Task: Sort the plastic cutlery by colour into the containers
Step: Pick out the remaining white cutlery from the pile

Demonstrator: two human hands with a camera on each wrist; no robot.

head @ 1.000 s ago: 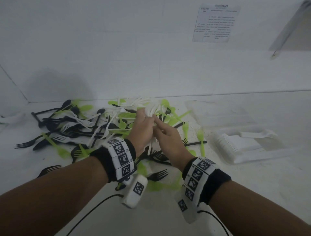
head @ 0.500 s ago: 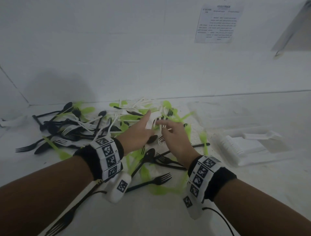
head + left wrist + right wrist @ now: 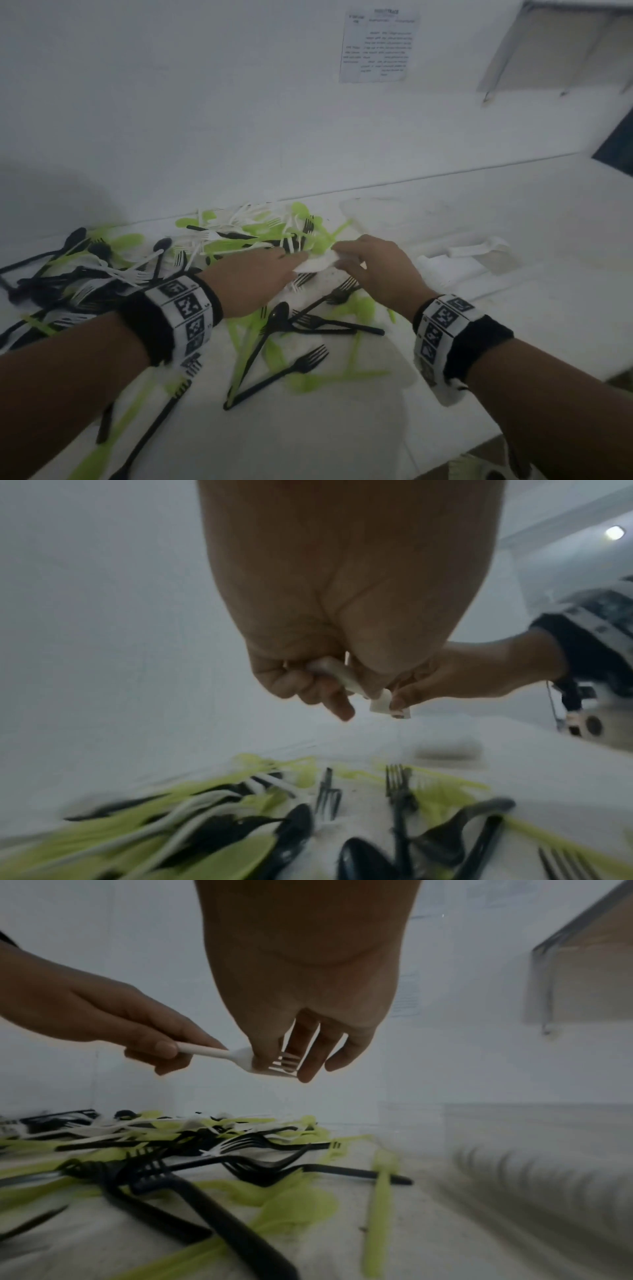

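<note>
The worst risk lay in the handover: the left hand [image 3: 103, 1020] pinched the handle of a white plastic fork [image 3: 236, 1056] while the right hand [image 3: 301, 1001] curled its fingers over the tines, held between them above the mixed pile of black, green and white cutlery [image 3: 260, 308]; loosening too soon would drop it back. The white containers [image 3: 479, 260] stood to the right on a white table [image 3: 342, 428], against a white wall bearing a printed notice [image 3: 376, 44].
</note>
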